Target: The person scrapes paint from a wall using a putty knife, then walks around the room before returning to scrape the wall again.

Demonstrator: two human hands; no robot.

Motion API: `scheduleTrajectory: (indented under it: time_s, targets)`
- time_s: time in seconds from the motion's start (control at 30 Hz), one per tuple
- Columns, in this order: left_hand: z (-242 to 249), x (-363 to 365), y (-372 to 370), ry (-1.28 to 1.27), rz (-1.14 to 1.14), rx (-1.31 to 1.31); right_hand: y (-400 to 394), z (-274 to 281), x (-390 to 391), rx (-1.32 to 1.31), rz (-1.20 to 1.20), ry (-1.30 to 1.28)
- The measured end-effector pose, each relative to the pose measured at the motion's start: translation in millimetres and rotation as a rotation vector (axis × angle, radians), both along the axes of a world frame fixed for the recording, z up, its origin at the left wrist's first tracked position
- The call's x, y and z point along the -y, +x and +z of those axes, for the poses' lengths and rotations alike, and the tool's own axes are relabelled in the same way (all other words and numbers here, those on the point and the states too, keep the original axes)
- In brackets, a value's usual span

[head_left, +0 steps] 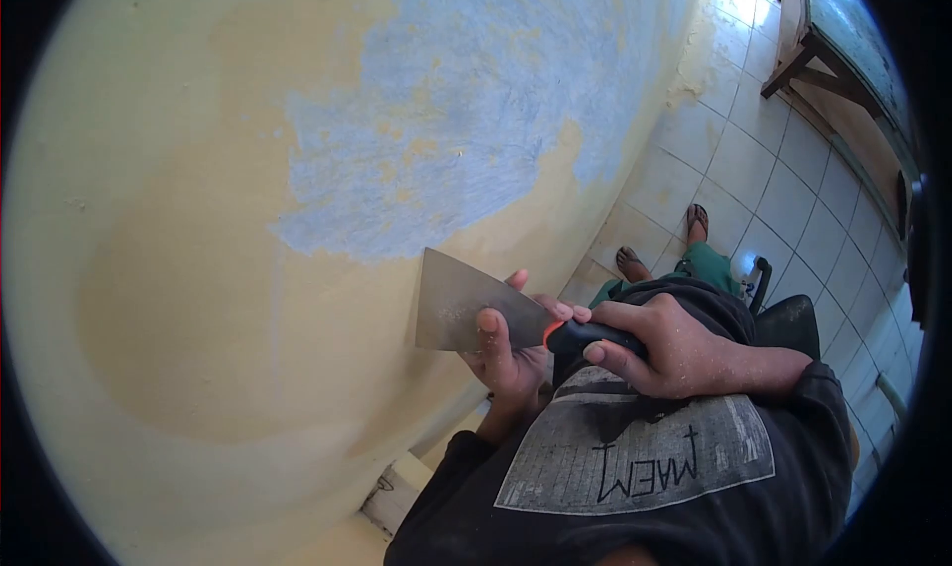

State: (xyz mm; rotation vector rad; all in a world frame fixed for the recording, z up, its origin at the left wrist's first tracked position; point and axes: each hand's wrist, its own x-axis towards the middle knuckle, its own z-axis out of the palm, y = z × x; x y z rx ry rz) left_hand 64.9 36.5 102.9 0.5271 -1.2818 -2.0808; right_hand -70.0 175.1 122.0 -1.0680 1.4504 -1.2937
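My right hand [674,343] is wrapped round the black handle of a wide-bladed scraper [461,313], which has an orange collar where the metal starts. On the flat grey blade presses the thumb of my left hand [511,363], with the fingers behind the metal, so the blade is pinched between them. The straight front edge of the blade points left and overlaps the yellow wall [228,298] in this view. Above the blade, a rough light-blue patch [416,179] shows where the yellow coat is gone. Pale dust specks lie on my right hand.
A darker, damp-looking area [149,348] spreads over the yellow paint at left. White floor tiles [744,169] run along the wall's foot, where my sandalled feet stand. A wooden-legged table [833,70] stands at upper right, and a dark chair [788,318] is close beside me.
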Motion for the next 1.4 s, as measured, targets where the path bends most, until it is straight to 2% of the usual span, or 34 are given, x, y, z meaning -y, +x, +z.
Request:
scheduleTrajectory:
  time_s: [0.13, 0.33, 0.43, 0.57, 0.67, 0.87, 1.07, 1.17, 1.27, 1.37, 1.4]
  targets:
    - [14.4, 6.2, -2.1, -0.002, 0.027, -0.027, 0.2, 11.1, 10.2, -0.008, 0.022, -0.015]
    - [0.7, 8.4, -0.3, -0.017, 0.014, -0.008, 5.8, -3.6, 8.7, 0.018, -0.039, -0.057]
    - [-2.3, 14.8, -4.0, -0.136, 0.034, 0.07, 1.6, -4.1, 14.8, 0.012, -0.027, -0.021]
    - [31.2, 13.5, -8.1, -0.081, 0.142, -0.136, 0.4, 12.6, 25.4, 0.055, 0.011, -0.154]
    - [13.5, 7.1, -10.1, -0.095, 0.098, 0.085, -3.3, 5.8, 10.0, 0.051, -0.008, -0.004]
    - [-0.4, 4.9, -7.0, -0.004, 0.11, 0.126, 1.4, -4.3, 9.9, 0.062, 0.012, 0.045]
    - [-10.3, -1.7, -9.5, -0.059, 0.074, 0.082, -4.0, -9.2, 1.3, 0.015, -0.009, 0.033]
    - [-8.8, 1.3, -7.3, -0.024, 0.121, 0.051, -3.9, -8.2, 6.1, 0.005, -0.012, -0.015]
    - [-4.1, 13.0, 1.0, -0.092, 0.11, -0.01, 5.3, -9.6, 18.1, -0.038, -0.034, -0.114]
    - [7.0, 8.9, 4.3, -0.01, 0.131, -0.096, 6.4, 1.0, 17.8, -0.022, 0.031, -0.072]
    - [5.9, 7.0, 6.7, -0.025, 0.122, -0.048, 8.6, -0.1, 16.0, -0.009, 0.025, -0.053]
